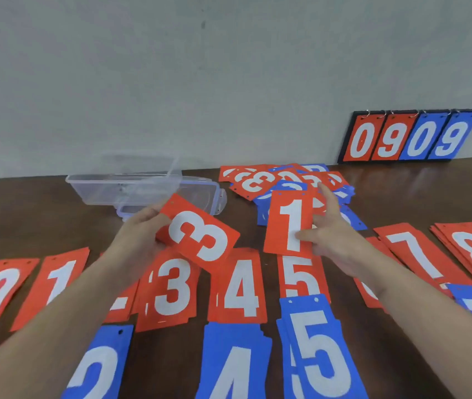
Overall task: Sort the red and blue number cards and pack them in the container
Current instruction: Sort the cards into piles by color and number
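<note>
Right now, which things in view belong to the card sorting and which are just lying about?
In the job:
red 3 card, held by left hand
red 1 card, held by right hand
unsorted pile
sorted rows
clear container

Lying about:
scoreboard reading 0909 against the wall

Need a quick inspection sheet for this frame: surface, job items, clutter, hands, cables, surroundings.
Surface: dark wooden table.
Job items: sorted red row, blue row nearer; unsorted pile; clear container open, its lid beside it.
Clutter: scoreboard reading 0909 leaning on the wall.
Hands: left hand holds red 3 card; right hand pinches red 1 card.
Cables: nothing seen.
Surroundings: plain grey wall.
</note>
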### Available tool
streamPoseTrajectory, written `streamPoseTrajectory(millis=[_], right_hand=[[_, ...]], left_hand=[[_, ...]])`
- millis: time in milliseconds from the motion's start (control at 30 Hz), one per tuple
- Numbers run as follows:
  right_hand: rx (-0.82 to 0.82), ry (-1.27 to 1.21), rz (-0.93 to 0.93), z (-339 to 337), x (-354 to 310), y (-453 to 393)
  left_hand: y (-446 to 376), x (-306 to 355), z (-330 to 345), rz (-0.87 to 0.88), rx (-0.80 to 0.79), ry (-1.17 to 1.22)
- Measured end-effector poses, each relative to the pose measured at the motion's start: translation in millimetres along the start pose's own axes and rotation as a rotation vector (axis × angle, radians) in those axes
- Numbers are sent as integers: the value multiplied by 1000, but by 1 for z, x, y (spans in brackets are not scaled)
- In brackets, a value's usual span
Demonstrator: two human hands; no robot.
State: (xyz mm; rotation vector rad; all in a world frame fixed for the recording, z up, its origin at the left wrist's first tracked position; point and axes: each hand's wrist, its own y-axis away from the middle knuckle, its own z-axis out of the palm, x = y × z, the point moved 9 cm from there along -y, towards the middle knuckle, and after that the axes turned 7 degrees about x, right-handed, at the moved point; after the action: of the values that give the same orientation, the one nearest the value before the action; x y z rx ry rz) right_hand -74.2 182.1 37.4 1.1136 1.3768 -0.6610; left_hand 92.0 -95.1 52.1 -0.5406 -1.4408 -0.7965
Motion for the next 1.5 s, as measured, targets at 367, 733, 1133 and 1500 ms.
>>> streamPoseTrajectory(millis=[367,733,1133,1500], right_hand=[[-167,54,-73,129,-22,28],[-456,168,-134,303,-25,53],[-472,613,-489,431,-39,54],[-340,508,-676,379,-67,47]], left_hand=[[65,-5,-170,-49,375,115],[133,-14,-270,-39,591,200],[158,-15,-297,-23,621,177],[136,-9,-270,-13,549,51]])
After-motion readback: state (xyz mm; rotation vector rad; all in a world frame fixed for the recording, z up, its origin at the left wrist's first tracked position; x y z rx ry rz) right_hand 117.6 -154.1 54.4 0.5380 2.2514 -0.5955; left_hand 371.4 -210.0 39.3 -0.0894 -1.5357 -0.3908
